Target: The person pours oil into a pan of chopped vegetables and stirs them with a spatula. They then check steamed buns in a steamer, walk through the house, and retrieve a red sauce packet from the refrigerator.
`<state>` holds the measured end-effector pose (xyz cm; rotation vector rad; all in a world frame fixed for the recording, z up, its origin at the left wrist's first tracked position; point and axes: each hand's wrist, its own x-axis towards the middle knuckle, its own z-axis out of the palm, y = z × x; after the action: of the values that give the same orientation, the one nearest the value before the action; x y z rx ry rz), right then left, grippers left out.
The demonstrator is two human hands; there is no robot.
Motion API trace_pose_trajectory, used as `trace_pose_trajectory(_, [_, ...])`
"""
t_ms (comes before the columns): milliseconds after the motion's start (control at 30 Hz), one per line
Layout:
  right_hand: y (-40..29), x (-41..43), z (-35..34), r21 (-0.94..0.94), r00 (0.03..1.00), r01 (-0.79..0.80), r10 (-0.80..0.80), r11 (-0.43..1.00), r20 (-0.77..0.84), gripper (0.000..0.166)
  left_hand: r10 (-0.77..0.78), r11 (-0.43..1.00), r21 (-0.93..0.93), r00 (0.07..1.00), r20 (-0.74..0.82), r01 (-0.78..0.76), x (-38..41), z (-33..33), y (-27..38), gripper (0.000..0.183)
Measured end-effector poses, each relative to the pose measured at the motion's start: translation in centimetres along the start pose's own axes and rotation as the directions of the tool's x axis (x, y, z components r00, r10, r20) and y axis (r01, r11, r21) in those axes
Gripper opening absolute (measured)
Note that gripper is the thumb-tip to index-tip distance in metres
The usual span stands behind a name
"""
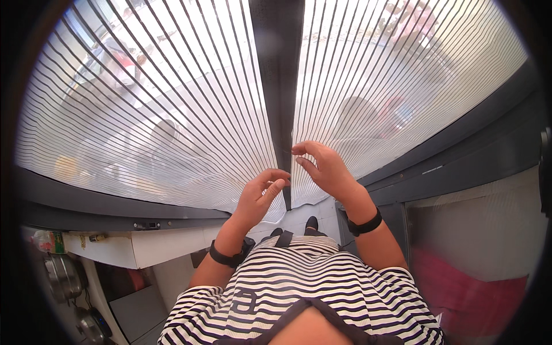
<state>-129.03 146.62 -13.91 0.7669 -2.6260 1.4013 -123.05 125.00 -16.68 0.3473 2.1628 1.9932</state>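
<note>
Two sheer curtain panels, the left one and the right one, both with thin dark stripes, hang in front of me. A dark vertical strip runs down between them where they meet. My left hand is at the lower part of this strip, fingers curled and thumb near the fingertips. Higher up and to the right, my right hand has its thumb and fingers apart beside the strip's edge. Whether either hand touches or pinches the strip cannot be told.
A dark door frame borders the curtain. At lower left is a white counter with a metal pot beyond it. A dark red cloth or panel shows at lower right. My feet stand on a tiled floor.
</note>
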Motion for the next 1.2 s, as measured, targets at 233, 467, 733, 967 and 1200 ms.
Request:
trace_pose_trajectory(233, [4.6,4.9,-1.7,0.061,0.985,-0.014,0.003,0.998,0.173,0.032,0.069,0.995,0.084,0.982,-0.175,-0.055,7.2,0.3,0.0,0.04])
trace_pose_trajectory(467, [10.0,10.8,-3.1,-0.034,0.993,-0.025,0.021,0.999,-0.116,0.039,0.037,0.997,0.081,0.93,-0.365,-0.008,12.8,-6.0,-0.7,0.061])
trace_pose_trajectory(733, [19.6,14.0,-8.3,-0.366,0.852,-0.379,0.166,0.85,-0.497,0.02,0.04,0.994,-0.048,0.717,-0.696,-0.101,16.0,-15.6,-0.3,0.038])
trace_pose_trajectory(967, [28.0,13.5,-9.1,-0.441,0.72,-0.657,0.335,0.611,-0.608,0.021,0.12,0.987,0.034,0.572,-0.811,-0.159,17.8,-21.7,-2.2,0.031])
trace_pose_trajectory(1200, [39.2,11.1,-12.2,-0.443,0.533,-0.83,0.716,0.339,-0.451,0.03,0.175,0.975,0.13,0.255,-0.951,-0.182,20.0,-24.2,-6.1,0.025])
